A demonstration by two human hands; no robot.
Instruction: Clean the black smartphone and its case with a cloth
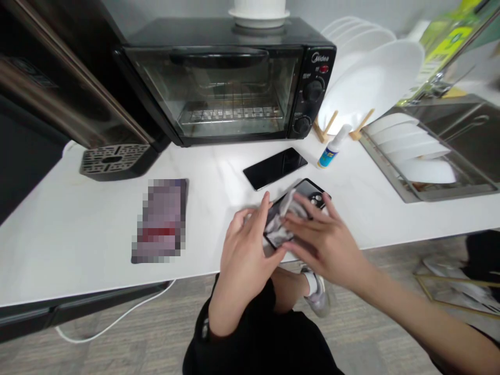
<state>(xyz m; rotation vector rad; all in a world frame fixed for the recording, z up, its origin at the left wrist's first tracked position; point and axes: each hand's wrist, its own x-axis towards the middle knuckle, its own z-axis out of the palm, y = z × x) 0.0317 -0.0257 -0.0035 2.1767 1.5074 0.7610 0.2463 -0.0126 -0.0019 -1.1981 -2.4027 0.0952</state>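
Note:
A smartphone [310,190] with a dark back and round camera lenses faces back-up at the counter's front. My left hand [248,247] is closed around its near left side, thumb pointing up. My right hand [322,237] presses a crumpled grey cloth [287,208] onto the phone's back with bent fingers. The fingers hide part of the cloth and phone. Just beyond lies a second smartphone [275,167], black screen up. A small spray bottle [332,148] with a blue label and whitish cap stands to its right.
A black toaster oven [222,94] stands behind. A drink dispenser [113,159] is at left, near a pixelated flat thing [160,221] with dark edges. White plates [375,73] stand in a rack; bowls [410,140] sit by the sink [469,125] at right.

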